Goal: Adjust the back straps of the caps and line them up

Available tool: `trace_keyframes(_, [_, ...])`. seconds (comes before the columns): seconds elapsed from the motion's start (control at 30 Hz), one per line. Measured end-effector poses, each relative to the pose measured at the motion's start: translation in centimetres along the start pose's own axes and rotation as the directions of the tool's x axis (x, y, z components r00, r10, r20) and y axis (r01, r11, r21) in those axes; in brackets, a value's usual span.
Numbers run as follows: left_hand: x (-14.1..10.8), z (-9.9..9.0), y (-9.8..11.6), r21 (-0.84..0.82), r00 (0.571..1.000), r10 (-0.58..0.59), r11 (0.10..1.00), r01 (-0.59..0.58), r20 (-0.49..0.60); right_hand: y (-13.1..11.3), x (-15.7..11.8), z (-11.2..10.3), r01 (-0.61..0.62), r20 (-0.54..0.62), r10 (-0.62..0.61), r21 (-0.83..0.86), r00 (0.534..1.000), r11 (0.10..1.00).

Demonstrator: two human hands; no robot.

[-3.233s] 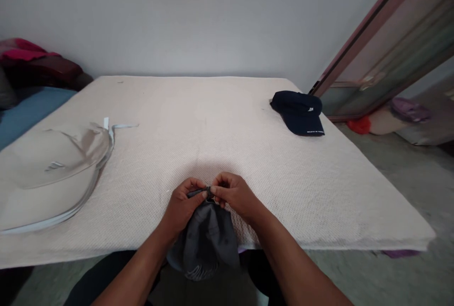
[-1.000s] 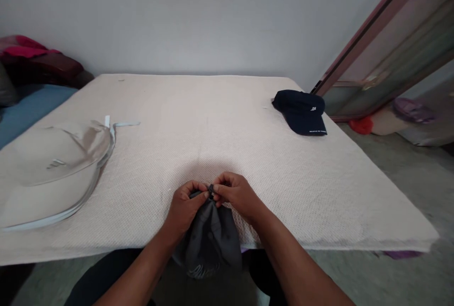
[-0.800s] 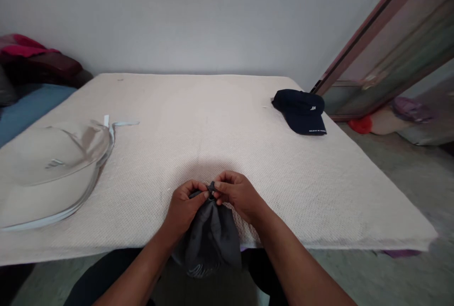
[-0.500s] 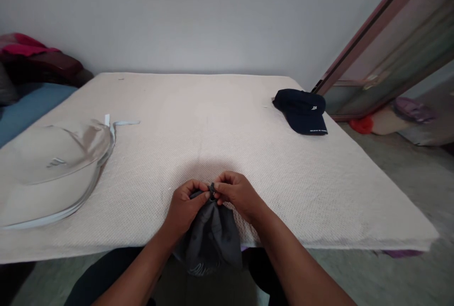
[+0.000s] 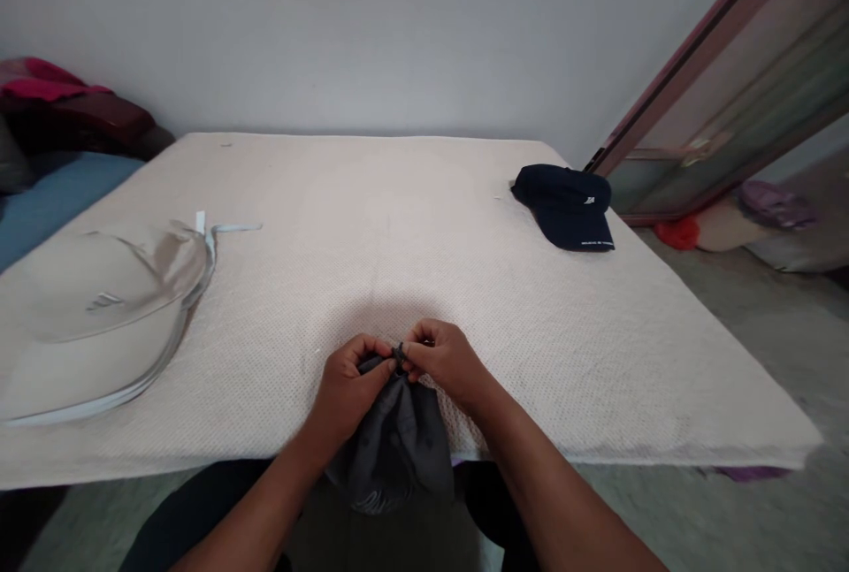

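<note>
At the near edge of the table, a dark grey cap (image 5: pixel 398 448) of soft cloth hangs partly over the edge, its cloth gathered in folds and a pale striped mark near its lower end. Its small strap end (image 5: pixel 399 354) with a buckle-like bit sits between my fingertips. My left hand (image 5: pixel 348 386) pinches the strap and cloth from the left. From the right, my right hand (image 5: pixel 444 360) grips the tip of the strap between thumb and fingers. Fine detail of the fastening is hidden by the fingers.
A beige cap (image 5: pixel 126 289) with a wide brim and loose straps lies at the left. Toward the back right rests a navy cap (image 5: pixel 563 208). A white textured cloth (image 5: pixel 385 227) covers the table, with a wall behind it and a framed door (image 5: pixel 703 68) at right.
Both hands keep their pinch on the grey cap's strap. The strap tip between the fingers has shifted slightly to the right; the other caps lie as before.
</note>
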State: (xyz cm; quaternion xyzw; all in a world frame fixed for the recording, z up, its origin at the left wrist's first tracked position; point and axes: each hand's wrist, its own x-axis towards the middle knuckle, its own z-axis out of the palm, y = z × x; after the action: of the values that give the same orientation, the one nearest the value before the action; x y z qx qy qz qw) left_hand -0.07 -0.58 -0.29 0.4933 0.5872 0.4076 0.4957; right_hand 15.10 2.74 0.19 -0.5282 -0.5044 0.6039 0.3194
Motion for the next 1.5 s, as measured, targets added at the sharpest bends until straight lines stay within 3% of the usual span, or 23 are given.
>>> trace_keyframes(0.57, [-0.10, -0.06, 0.12, 0.033, 1.000, -0.012, 0.999, 0.011, 0.010, -0.44, -0.17, -0.33, 0.010, 0.043, -0.007, -0.069, 0.999, 0.998])
trace_keyframes(0.87, [0.12, 0.15, -0.31, -0.141, 0.996, -0.079, 0.987, 0.083, 0.030, -0.68, -0.32, -0.06, 0.028, -0.009, -0.029, -0.075, 1.000, 0.997])
trace_keyframes(1.27, [0.00, 0.01, -0.04, -0.061, 0.998, -0.057, 0.996, 0.057, 0.011, -0.28, -0.32, -0.15, 0.121, 0.005, -0.122, -0.187, 0.992, 0.975])
trace_keyframes(1.5, [0.15, 0.08, -0.44, -0.074, 0.998, -0.065, 0.995, 0.066, 0.022, -0.20, -0.23, -0.33, 0.100, 0.035, -0.097, -0.113, 0.995, 0.989])
